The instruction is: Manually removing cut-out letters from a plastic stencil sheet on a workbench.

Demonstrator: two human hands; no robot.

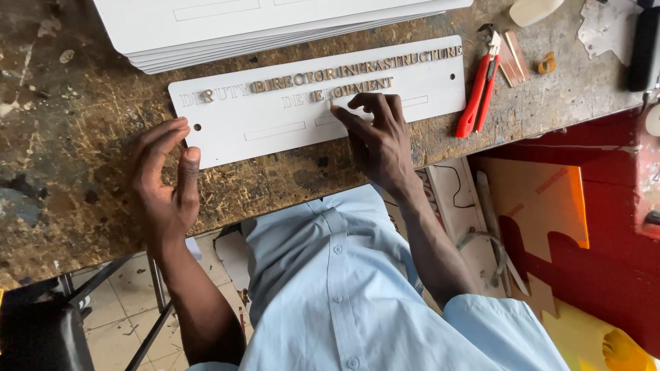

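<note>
A long white sign plate (426,79) lies on the worn workbench, with rows of small gold letters set into cut-out slots. My right hand (375,134) rests on the plate's middle, its fingertips pinching a small gold letter (331,103) at the lower row. My left hand (165,175) sits at the plate's left end, the thumb touching its lower edge, fingers spread and holding nothing.
A stack of white plates (206,27) lies at the bench's far side. Red-handled pliers (480,86) sit to the right of the sign plate, with small scraps beside them. Red and orange boards (550,206) lean below the bench at right.
</note>
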